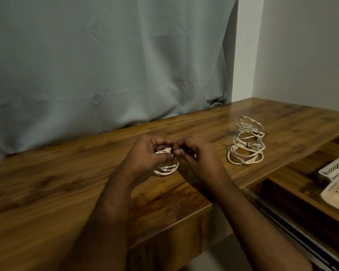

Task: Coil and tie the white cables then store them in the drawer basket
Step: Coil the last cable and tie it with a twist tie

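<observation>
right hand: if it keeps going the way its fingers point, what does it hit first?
The right hand points left, fingertips already meeting the left hand over the coiled white cable both grip. It would likely meet the left hand's fingers first; depth is unclear.

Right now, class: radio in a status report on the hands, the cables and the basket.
Left hand and right hand both pinching a tie on the coiled cable. Stacked coils waiting. Baskets in open drawer; nothing blocking.

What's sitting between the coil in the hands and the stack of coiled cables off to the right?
Nothing: in the head view, only bare wooden tabletop separates the held coil from the stack of coiled cables.
</observation>
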Action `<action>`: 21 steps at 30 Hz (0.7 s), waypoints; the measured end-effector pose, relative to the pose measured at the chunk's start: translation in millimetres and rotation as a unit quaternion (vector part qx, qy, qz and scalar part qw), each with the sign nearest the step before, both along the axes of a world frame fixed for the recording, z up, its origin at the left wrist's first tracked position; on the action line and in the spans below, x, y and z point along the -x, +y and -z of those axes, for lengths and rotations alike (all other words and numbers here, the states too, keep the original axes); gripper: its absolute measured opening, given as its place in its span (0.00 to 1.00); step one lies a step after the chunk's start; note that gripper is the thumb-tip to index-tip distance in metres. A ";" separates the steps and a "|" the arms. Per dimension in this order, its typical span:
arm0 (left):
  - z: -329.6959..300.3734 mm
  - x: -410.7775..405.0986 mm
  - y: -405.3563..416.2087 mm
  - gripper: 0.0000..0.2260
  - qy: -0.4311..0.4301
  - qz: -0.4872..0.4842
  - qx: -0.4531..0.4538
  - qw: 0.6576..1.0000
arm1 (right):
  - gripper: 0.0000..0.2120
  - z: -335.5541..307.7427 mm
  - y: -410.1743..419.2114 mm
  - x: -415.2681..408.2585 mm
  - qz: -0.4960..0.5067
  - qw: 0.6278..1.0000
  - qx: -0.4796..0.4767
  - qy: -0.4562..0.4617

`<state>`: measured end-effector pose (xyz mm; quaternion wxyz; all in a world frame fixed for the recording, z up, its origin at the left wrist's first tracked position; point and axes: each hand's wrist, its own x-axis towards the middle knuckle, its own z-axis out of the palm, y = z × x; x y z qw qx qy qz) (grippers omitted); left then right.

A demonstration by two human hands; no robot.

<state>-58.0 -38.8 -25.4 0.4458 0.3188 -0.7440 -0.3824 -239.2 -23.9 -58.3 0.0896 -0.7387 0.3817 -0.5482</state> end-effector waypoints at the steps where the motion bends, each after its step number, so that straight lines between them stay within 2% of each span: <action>1: 0.0 0.1 -0.4 0.18 0.005 0.001 -0.004 1.000 | 0.05 0.3 1.2 -0.6 0.005 1.000 0.016 0.021; 6: 4.4 -3.0 -3.1 0.18 0.036 -0.004 -0.044 0.998 | 0.09 -0.6 3.9 -4.8 0.018 0.998 0.031 0.060; 10: 10.8 -7.9 -5.1 0.17 0.075 -0.011 -0.084 0.994 | 0.02 -0.4 2.3 -7.3 0.029 0.996 0.024 0.075; 21: 12.0 -10.3 -3.6 0.19 0.068 -0.032 -0.086 0.993 | 0.06 5.2 -1.8 -6.0 0.016 0.997 0.008 0.079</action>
